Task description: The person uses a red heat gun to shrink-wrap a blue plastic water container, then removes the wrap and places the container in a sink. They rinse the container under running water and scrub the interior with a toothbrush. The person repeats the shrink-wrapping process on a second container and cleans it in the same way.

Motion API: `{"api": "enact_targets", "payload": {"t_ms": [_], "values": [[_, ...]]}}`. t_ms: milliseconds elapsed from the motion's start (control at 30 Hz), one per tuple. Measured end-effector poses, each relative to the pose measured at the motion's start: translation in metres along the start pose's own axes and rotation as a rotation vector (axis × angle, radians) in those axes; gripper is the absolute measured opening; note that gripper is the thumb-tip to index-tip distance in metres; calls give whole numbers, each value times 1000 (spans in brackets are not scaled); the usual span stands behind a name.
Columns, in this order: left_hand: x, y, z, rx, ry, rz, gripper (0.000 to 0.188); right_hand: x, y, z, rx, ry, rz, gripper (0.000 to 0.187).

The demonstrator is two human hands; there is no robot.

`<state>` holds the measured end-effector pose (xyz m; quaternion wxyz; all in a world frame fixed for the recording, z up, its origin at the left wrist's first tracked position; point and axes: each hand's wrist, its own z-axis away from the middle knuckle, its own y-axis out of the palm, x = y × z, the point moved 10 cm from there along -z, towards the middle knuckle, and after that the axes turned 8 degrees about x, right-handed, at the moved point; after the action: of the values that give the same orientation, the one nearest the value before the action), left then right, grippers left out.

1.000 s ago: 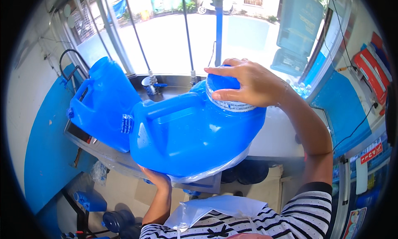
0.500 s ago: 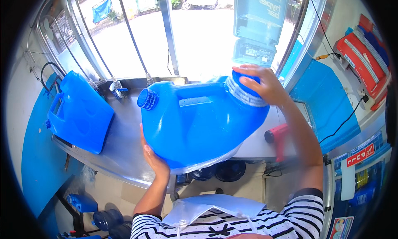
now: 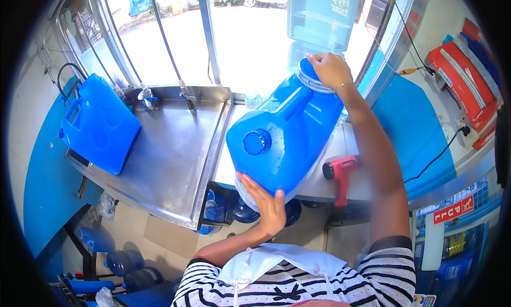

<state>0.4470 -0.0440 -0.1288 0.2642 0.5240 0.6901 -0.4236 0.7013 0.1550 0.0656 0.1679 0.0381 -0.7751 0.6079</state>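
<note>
In front of me a large blue water jug (image 3: 287, 131) is tilted over the white counter, its wide end away from me. My right hand (image 3: 331, 71) grips the large blue cap (image 3: 307, 68) at the far end, which has clear plastic wrap around its neck. My left hand (image 3: 269, 206) presses against the jug's near lower side, palm on it and thumb raised along it, bearing it up. A smaller ribbed blue cap (image 3: 257, 142) closes the spout on the near end. The jug's underside is hidden.
Left of the jug is a steel sink (image 3: 165, 147) with several taps; another blue jug (image 3: 104, 126) leans in it. A red heat gun (image 3: 343, 174) lies on the counter (image 3: 314, 189) at the right. Dark blue round bottles (image 3: 124, 264) stand on the floor below.
The jug has moved right, off the sink, and swung so that its small cap faces me. Both hands moved with it, the left one rightward, the right one farther away.
</note>
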Motion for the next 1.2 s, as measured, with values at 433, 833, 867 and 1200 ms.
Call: {"api": "enact_targets", "payload": {"t_ms": [433,833,867,1200], "values": [[98,-3,33,796,263,-688,45,13,19,15,62,-57,317,76],[-77,-73,-81,721,694,-529,22,24,26,-14,422,-220,176,87],[-85,-75,-90,776,664,-510,24,25,25,-14,417,-280,173,86],[-165,-137,-157,320,848,-167,13,15,10,19,96,-64,223,71]]}}
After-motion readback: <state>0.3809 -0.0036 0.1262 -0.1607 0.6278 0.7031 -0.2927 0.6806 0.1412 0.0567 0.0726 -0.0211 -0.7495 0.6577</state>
